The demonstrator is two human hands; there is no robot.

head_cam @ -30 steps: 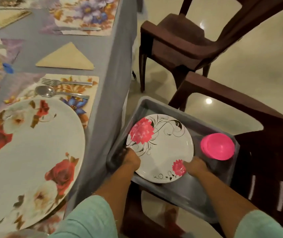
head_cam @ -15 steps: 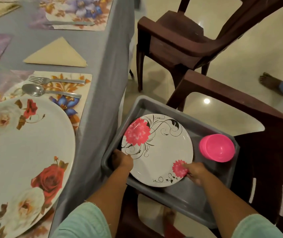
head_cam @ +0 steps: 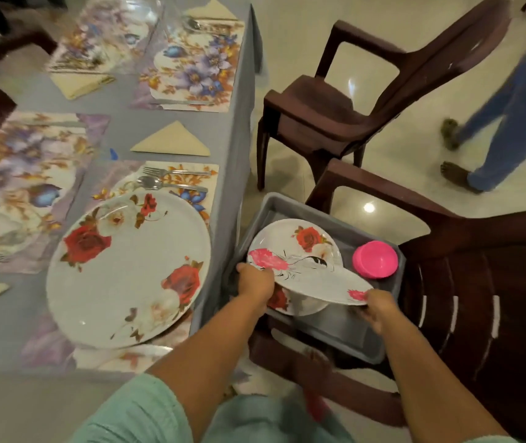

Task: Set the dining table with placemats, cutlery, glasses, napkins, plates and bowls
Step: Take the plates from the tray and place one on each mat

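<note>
a pink-flowered plate [head_cam: 313,278] is held tilted over the grey tub [head_cam: 344,334], gripped at its edges by the left hand [head_cam: 255,281] and the right hand [head_cam: 378,306]. beneath it a rose plate [head_cam: 311,241] lies in the tub beside pink bowls [head_cam: 375,259], just off the counter [head_cam: 226,148].

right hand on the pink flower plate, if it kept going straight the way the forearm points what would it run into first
The right hand points up and slightly left, over the pink-flower plate it grips. Going on, it would probably meet the pink bowl in the grey tub first, though depth is unclear.
</note>
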